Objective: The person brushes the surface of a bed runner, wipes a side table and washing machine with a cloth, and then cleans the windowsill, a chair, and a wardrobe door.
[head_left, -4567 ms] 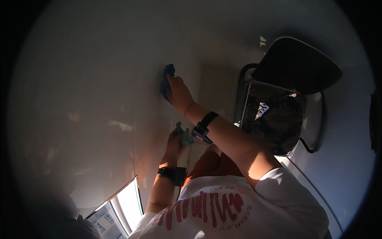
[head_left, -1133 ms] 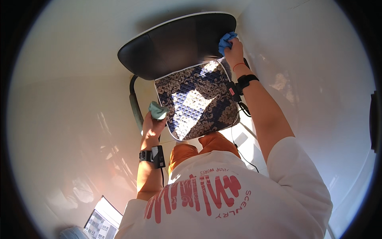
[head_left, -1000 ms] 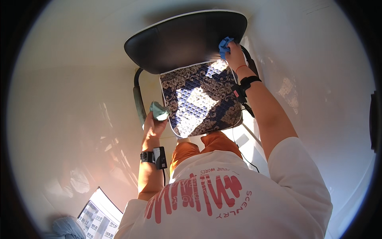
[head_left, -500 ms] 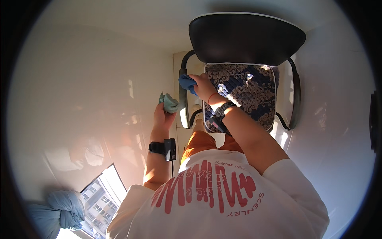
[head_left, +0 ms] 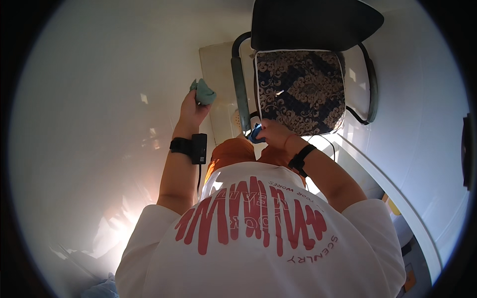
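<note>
Bunching easily, by the look of its folds, the blue cloth (head_left: pixel 256 134) should be light, soft and hard to damage, following your fingers rather than holding a shape. A thick fold near its middle is probably the surest place to take it, since a loose edge would likely flop. It sits low, at the near end of the armrest (head_left: pixel 240 84) on your left, by the front corner of the seat pad (head_left: pixel 300 92); whether it presses on the armrest or is only just beside it, you cannot tell from this angle.

The green cloth (head_left: pixel 204 93) should handle much the same: light, pliable, crumpled into a small wad that stands up past your grip. It is out to the left, apart from the armrest.

Your right hand (head_left: pixel 274 133) is closed on the blue cloth, with the fabric showing beyond your fingers and some of it hidden. Your left hand (head_left: pixel 193 110) is closed round the lower part of the green cloth, seemingly without much squeeze, and touches nothing else that you can make out.

Of the surfaces nearby, the armrest looks stiff and rounded, the backrest (head_left: pixel 313 25) smooth and firm, and the patterned seat pad softer.
</note>
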Demonstrator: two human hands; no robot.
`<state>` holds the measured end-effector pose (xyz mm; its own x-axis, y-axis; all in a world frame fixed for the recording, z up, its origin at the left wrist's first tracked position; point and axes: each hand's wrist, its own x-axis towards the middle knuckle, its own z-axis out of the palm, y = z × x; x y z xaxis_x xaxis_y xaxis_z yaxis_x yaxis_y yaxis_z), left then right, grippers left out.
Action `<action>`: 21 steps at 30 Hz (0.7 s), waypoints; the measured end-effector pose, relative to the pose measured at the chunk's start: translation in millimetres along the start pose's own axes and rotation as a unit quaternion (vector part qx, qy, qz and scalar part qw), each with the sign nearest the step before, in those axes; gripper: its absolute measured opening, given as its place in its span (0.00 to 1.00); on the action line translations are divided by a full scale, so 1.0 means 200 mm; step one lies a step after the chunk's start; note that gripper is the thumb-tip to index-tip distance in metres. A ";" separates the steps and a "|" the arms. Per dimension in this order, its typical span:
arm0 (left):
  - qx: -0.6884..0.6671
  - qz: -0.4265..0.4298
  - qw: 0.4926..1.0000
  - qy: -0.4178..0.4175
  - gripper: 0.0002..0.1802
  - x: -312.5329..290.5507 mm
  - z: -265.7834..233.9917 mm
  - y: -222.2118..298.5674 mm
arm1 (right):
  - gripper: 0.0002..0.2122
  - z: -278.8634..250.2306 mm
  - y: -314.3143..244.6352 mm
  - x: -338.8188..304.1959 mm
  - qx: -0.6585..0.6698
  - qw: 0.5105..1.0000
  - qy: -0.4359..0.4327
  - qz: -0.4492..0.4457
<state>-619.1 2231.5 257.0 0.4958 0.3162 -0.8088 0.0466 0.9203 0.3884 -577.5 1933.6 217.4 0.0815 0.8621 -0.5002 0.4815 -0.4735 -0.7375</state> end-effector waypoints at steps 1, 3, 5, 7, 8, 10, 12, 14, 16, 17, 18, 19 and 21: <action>0.016 -0.002 1.000 -0.008 0.14 0.00 0.00 -0.04 | 0.15 0.05 0.02 -0.07 0.034 0.993 0.093 0.060; 0.042 -0.019 0.999 -0.020 0.14 0.01 0.09 -0.07 | 0.16 0.04 0.05 -0.17 0.075 0.953 0.270 0.119; 0.039 -0.036 0.997 -0.054 0.14 0.00 0.19 -0.13 | 0.16 -0.05 0.08 -0.23 0.059 0.926 0.333 0.169; 0.036 -0.053 0.994 -0.090 0.14 -0.02 0.29 -0.24 | 0.15 -0.08 0.22 -0.33 0.052 0.902 0.368 0.218; 0.049 -0.050 0.995 -0.075 0.14 -0.05 0.36 -0.28 | 0.15 -0.12 0.31 -0.41 0.049 0.897 0.375 0.228; 0.067 -0.047 0.994 -0.069 0.15 -0.07 0.48 -0.36 | 0.15 -0.22 0.48 -0.56 0.021 0.907 0.313 0.282; 0.069 -0.031 0.993 -0.090 0.15 -0.07 0.55 -0.43 | 0.15 -0.34 0.66 -0.75 0.007 0.895 0.352 0.274; 0.072 -0.033 0.993 -0.085 0.15 -0.04 0.63 -0.52 | 0.14 -0.50 0.87 -0.91 -0.049 0.829 0.473 0.295; 0.087 -0.049 0.993 -0.065 0.15 -0.01 0.73 -0.57 | 0.13 -0.70 1.06 -0.99 -0.098 0.810 0.510 0.272; 0.098 -0.066 0.992 -0.052 0.14 -0.01 0.82 -0.60 | 0.13 -0.82 1.15 -1.04 -0.113 0.806 0.512 0.274; 0.099 -0.059 0.993 -0.038 0.14 0.00 0.88 -0.62 | 0.13 -0.90 1.23 -1.06 -0.128 0.804 0.513 0.273; 0.118 -0.057 0.990 -0.043 0.14 0.04 0.93 -0.66 | 0.13 -0.95 1.31 -1.06 -0.121 0.811 0.507 0.265; 0.134 -0.059 0.988 -0.038 0.14 0.04 1.02 -0.80 | 0.14 -0.96 1.47 -1.12 -0.153 0.812 0.484 0.288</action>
<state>-446.8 2039.6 278.7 0.5359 0.1823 -0.8243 0.3315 0.8525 0.4041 -286.3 1635.9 199.5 0.9467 0.3215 -0.0213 0.3023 -0.9090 -0.2868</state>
